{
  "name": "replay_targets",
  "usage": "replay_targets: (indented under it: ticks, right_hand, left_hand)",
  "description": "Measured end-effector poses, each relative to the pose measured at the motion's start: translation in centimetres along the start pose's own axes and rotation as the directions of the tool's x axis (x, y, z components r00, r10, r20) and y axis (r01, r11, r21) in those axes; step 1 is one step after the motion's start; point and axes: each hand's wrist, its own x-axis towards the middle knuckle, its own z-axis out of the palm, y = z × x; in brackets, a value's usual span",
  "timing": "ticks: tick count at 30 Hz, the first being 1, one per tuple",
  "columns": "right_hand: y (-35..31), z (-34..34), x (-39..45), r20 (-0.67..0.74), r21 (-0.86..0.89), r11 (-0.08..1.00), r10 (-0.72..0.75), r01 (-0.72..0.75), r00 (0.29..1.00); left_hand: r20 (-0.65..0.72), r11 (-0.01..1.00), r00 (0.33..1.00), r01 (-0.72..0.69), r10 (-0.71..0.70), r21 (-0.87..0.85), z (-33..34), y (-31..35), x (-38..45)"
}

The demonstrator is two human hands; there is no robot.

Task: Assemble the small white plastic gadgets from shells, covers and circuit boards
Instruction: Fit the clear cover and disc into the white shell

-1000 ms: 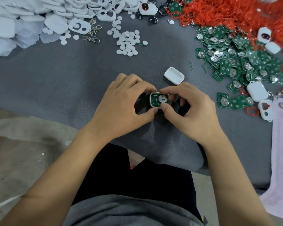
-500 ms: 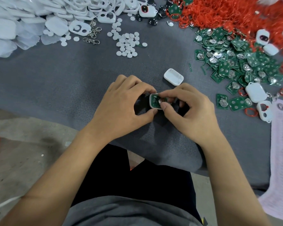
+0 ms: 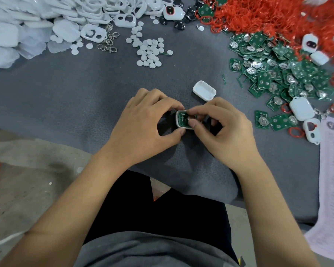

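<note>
- The half-built gadget, a white shell (image 3: 178, 120) with a green circuit board (image 3: 183, 118) seated in it, sits at the middle of the grey table (image 3: 85, 97), held between both hands
- Left hand (image 3: 143, 120) grips the shell's left end, index finger curled over the far edge and thumb against the near edge
- Right hand (image 3: 228, 128) pinches over the board from the shell's right side; its thumb tip (image 3: 192, 123) lies on the shell's near rim and its index finger bends across the board's top, apparently pressing it down
- The shell looks like thin, stiff, smooth moulded plastic: light, likely slippery, best taken by its long edges rather than its open face
- The board is rigid but thin, with a shiny round metal part on it; judged fragile to bending, so push on its corners or bare green margin
- A loose white cover (image 3: 204, 90) lies hollow side up just beyond and right of the held shell, apart from both hands
- Farther right of the shell spreads a pile of boards (image 3: 274, 74); red rings (image 3: 258, 14) lie beyond those
- Beyond and left of the shell lie small white discs (image 3: 148, 53) and a heap of white shells (image 3: 46, 16)
</note>
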Motion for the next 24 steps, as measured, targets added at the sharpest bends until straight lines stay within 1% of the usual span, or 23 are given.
replay_targets:
  ticks: [13, 24]
  right_hand:
    - [-0.07, 0.13, -0.02, -0.009, -0.021, 1.0, -0.008, 0.008, 1.0]
    - [0.21, 0.34, 0.02, -0.023, 0.043, 0.999, -0.015, 0.016, 1.0]
  left_hand:
    - [-0.02, 1.0, 1.0, -0.01, 0.01, 0.009, 0.25, -0.24, 0.04]
    - [-0.013, 1.0, 1.0, 0.001, -0.001, 0.008, 0.02, -0.01, 0.03]
